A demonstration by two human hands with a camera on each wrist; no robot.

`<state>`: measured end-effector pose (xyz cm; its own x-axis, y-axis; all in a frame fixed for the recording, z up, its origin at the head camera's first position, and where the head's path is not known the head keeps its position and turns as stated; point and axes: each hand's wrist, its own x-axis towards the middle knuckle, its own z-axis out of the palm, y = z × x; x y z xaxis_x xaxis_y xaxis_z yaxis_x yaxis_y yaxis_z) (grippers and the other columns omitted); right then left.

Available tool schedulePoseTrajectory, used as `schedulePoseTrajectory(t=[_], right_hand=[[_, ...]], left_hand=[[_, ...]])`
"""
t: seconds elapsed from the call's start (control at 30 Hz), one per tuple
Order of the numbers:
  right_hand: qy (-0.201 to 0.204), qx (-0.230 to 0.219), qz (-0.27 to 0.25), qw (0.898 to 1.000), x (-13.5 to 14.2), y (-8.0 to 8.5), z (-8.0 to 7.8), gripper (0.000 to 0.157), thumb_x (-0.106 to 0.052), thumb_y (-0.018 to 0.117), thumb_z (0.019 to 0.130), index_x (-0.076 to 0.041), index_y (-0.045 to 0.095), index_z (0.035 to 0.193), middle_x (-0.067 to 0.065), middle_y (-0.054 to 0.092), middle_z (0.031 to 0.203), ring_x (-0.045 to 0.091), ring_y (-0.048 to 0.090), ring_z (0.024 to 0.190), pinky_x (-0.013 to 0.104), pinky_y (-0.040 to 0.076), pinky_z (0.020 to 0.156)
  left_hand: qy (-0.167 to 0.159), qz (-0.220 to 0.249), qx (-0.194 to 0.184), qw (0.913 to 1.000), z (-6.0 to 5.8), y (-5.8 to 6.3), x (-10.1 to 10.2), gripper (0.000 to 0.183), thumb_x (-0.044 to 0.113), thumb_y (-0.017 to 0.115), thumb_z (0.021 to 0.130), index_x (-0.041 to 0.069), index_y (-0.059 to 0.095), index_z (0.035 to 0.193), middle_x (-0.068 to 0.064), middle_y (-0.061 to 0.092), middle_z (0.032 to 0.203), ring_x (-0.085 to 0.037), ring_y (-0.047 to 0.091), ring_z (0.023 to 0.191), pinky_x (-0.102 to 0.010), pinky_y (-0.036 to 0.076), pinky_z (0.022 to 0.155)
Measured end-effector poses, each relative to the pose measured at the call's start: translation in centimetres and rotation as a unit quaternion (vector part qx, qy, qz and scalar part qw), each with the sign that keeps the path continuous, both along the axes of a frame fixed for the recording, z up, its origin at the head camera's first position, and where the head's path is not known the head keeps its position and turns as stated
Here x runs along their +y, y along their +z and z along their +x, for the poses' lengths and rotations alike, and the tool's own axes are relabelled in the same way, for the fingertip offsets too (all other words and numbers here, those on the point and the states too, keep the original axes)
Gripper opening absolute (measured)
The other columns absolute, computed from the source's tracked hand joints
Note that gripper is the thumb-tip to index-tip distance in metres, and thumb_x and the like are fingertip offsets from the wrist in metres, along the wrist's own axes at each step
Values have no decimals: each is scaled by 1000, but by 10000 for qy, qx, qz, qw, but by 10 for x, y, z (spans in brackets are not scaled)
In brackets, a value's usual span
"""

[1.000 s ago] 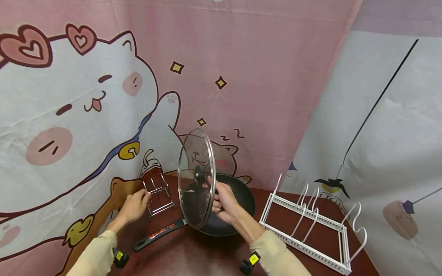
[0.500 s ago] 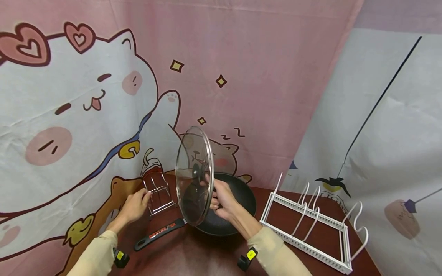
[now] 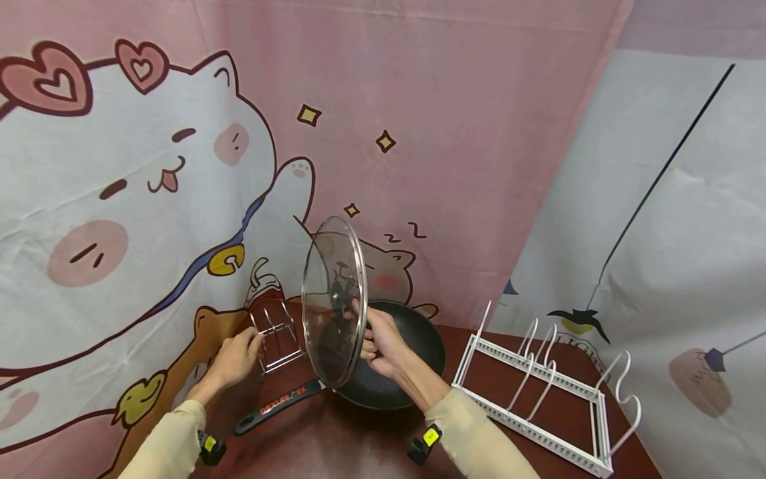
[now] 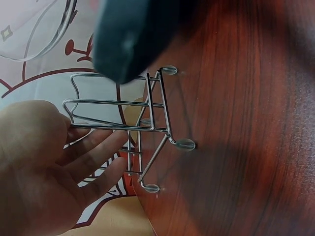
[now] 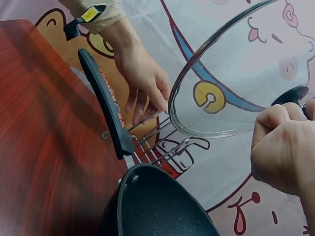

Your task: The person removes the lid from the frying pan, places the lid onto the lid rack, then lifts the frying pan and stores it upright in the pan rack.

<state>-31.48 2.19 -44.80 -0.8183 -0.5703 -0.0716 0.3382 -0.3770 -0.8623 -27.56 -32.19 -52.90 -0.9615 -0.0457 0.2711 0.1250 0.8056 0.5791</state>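
Note:
My right hand (image 3: 385, 342) grips the black knob (image 5: 290, 96) of a clear glass pan lid (image 3: 334, 303) with a metal rim. The lid stands upright on edge in the air, in front of a black frying pan (image 3: 419, 339). At the left, my left hand (image 3: 236, 356) pinches a wire of a small chrome lid rack (image 3: 281, 362). In the left wrist view its fingers (image 4: 106, 147) lie against the rack's wires, and the rack's clear feet (image 4: 185, 144) are at the table. In the right wrist view the lid's edge overlaps the left hand's fingertips.
The pan's black handle (image 3: 278, 407) points left across the dark red table (image 3: 359, 452), below the chrome rack. A white extendable rack (image 3: 532, 406) with upright wire dividers stands at the right. Printed cloth (image 3: 455, 166) hangs behind the table.
My right hand has moved the lid slightly left and up, toward the chrome rack. The left hand keeps its place on the rack.

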Motion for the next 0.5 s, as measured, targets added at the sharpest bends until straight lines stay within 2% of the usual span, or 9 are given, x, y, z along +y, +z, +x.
schedulePoseTrajectory(t=[0.3,0.5], right_hand=[[223,72,-91,9997,-9,3,-1,30,-40,59,118,-15,73,107,-16,34,58,-4,32,39,16,27,39],[272,80,-158,9995,-15,4,-3,30,-39,60,118,-16,73,104,-16,34,58,-4,32,39,16,26,40]], left_hand=[[57,-23,36,10000,1,0,0,27,19,54,121,8,67,99,-12,80,90,-17,73,78,-37,52,69],[58,-105,251,9996,0,0,1,27,18,56,120,8,66,97,-11,78,85,-17,69,74,-39,52,69]])
